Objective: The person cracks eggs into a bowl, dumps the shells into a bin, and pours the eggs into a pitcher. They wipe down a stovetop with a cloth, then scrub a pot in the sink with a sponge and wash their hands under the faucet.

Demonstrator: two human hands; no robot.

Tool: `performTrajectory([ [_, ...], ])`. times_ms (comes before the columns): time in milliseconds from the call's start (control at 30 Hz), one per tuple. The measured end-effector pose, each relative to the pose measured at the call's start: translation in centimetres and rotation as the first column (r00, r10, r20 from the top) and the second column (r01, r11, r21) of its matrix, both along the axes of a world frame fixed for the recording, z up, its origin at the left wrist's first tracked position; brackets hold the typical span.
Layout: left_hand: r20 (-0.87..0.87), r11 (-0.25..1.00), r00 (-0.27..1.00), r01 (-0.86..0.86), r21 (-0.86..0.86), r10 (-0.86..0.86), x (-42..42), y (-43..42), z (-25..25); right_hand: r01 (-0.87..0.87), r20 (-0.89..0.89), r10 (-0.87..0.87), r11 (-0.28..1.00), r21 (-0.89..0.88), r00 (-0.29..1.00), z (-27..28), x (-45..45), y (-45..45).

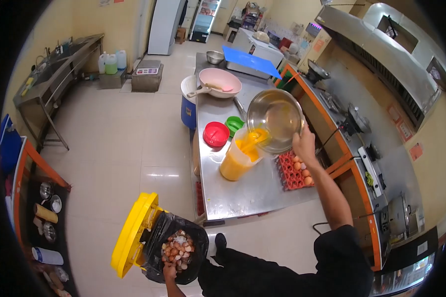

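Observation:
My right hand (pixel 305 143) grips the rim of a metal mixing bowl (pixel 282 114), tilted over the steel table. Yellow beaten egg (pixel 256 137) runs from its lip into a tall translucent plastic container (pixel 233 168), which stands upright and is largely filled with egg. Beside it, a red egg tray (pixel 293 182) holds several brown eggs. Down low, my left hand (pixel 169 271) is closed at the near edge of a bin lined with a black bag (pixel 156 242). Cracked eggshells (pixel 177 250) lie inside, and the bin's yellow lid (pixel 134 232) is swung up.
On the steel table (pixel 223 200) are a red bowl (pixel 216 134), a green bowl (pixel 234 126), a pink pan (pixel 228 79) and a small metal bowl (pixel 214 57). A blue board (pixel 250 62) lies farther back. Stoves (pixel 357 119) line the right wall; a sink counter (pixel 59 69) is left.

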State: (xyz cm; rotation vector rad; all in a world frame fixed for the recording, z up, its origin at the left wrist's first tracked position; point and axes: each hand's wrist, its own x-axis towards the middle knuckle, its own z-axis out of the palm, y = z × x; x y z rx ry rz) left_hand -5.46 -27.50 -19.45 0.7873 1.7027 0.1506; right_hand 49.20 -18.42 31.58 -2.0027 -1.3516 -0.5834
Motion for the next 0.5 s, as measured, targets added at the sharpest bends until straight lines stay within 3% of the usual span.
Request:
performTrajectory([
  [67, -0.058, 0.997, 0.998, 0.029, -0.069, -0.033, -0.1, -0.6, 0.4, 0.045, -0.168, -0.056, 0.996, -0.073, 0.984, -0.4, -1.1, 0.0],
  [167, -0.057, 0.99, 0.995, 0.078, -0.119, -0.085, -1.0, -1.7, -0.2, -0.003, -0.022, 0.002, 0.999, -0.042, 1.0, -2.3, -1.7, -0.4],
  [267, -0.083, 0.978, 0.985, 0.14, -0.156, -0.154, -1.5, -2.6, -0.9, -0.098, 0.014, 0.098, 0.995, 0.005, 0.995, -4.6, -0.8, -1.1],
  [300, -0.106, 0.983, 0.991, 0.066, -0.17, -0.085, -1.3, -2.9, -1.0, -0.113, 0.019, 0.113, 0.993, 0.044, 0.993, -5.6, -0.6, -1.4],
  [333, -0.12, 0.943, 0.936, 0.334, -0.003, -0.332, -1.7, -3.1, -1.5, -0.13, 0.028, 0.128, 0.988, 0.086, 0.991, -6.5, -0.3, -1.6],
  [367, -0.177, 0.804, 0.817, 0.573, 0.157, -0.548, -2.6, -3.5, -3.2, -0.146, 0.039, 0.142, 0.981, 0.13, 0.989, -6.8, -0.1, -1.5],
  [400, -0.271, 0.581, 0.645, 0.763, 0.284, -0.715, -3.1, -3.7, -3.8, -0.143, -0.022, 0.15, 0.968, 0.204, 0.988, -6.9, -0.5, -1.4],
  [433, -0.163, 0.804, 0.819, 0.572, 0.163, -0.55, -2.7, -3.7, -3.3, -0.132, -0.086, 0.162, 0.952, 0.276, 0.983, -7.1, -1.2, -1.3],
  [467, -0.093, 0.944, 0.941, 0.329, 0.012, -0.327, -1.9, -3.7, -2.8, -0.115, -0.152, 0.177, 0.931, 0.348, 0.972, -7.2, -1.5, -1.4],
  [500, -0.064, 0.987, 0.996, 0.057, -0.147, -0.067, -0.7, -3.5, -1.4, -0.053, -0.364, 0.217, 0.91, 0.412, 0.905, -7.5, -1.5, -1.8],
])
